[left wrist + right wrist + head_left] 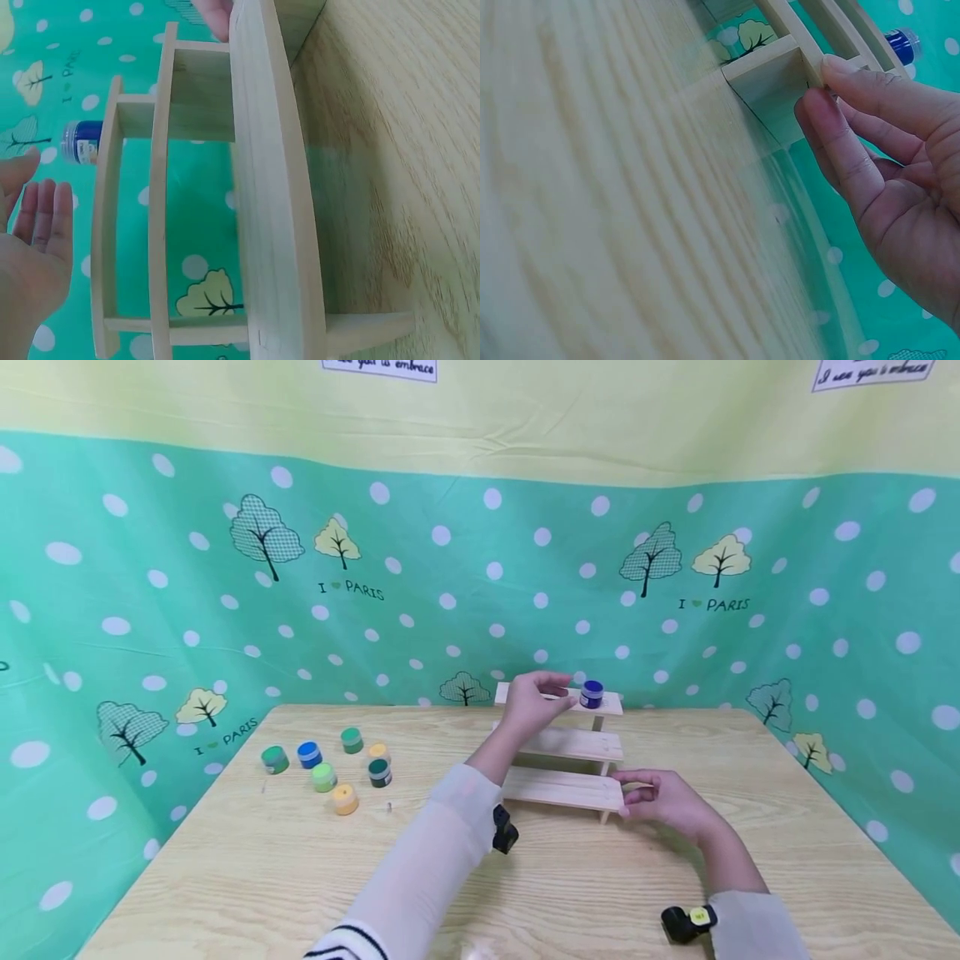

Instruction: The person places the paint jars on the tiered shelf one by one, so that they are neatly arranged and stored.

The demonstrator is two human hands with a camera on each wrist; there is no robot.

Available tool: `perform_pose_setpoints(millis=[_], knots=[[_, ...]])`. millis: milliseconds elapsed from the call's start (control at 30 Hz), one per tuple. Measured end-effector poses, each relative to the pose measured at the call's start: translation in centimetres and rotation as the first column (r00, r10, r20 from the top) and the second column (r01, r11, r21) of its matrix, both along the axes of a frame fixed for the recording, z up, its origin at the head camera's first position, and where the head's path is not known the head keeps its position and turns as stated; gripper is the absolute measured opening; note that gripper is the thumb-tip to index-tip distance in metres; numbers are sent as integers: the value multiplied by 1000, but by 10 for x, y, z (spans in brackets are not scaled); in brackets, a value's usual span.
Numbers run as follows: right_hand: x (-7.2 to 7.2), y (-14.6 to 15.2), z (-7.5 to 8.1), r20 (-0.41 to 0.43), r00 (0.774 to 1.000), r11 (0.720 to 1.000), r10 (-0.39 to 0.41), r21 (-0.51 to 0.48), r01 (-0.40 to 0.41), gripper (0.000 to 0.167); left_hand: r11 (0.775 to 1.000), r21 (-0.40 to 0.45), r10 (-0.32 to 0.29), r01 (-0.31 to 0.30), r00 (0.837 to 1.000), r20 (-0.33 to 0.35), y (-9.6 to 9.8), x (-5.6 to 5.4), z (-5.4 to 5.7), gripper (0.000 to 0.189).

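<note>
A three-tier wooden shelf (564, 787) stands on the table. On the right part of its top tier sits a small dark-blue paint jar (592, 695) with a clear lid, seen also in the left wrist view as a blue jar (84, 142). My left hand (534, 706) hovers over the top tier just left of that jar. A gap separates its fingers from the jar, and nothing is in them. With thumb and index finger, my right hand (889, 142) pinches the right end of the lowest tier.
On the table's left side stand several paint jars: green (274, 760), blue (309, 755), light green (323, 777), dark green (379, 772) and orange (345, 800) among them. A patterned curtain (420, 568) hangs behind the wooden table (300, 885).
</note>
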State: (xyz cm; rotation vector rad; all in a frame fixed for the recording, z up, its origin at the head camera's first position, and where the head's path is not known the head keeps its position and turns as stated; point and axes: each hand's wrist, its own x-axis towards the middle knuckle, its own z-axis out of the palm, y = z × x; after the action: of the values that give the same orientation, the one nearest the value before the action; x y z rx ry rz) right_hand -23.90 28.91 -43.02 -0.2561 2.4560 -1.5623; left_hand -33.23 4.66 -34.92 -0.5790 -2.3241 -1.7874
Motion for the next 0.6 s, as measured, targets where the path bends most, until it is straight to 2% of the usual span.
perform_pose_setpoints(millis=[167,433,600], knots=[[0,-1,0,6,1000,1000,-13,0,13,63,999,11,-34,34,999,0,-7,3,-1,27],[1,-2,1,13,1000,1000,-23,-10,23,64,992,-77,-98,96,995,-18,-22,15,4,32],[2,-3,2,11,1000,1000,-28,-5,28,64,982,-101,-162,156,985,-55,-29,21,8,33]])
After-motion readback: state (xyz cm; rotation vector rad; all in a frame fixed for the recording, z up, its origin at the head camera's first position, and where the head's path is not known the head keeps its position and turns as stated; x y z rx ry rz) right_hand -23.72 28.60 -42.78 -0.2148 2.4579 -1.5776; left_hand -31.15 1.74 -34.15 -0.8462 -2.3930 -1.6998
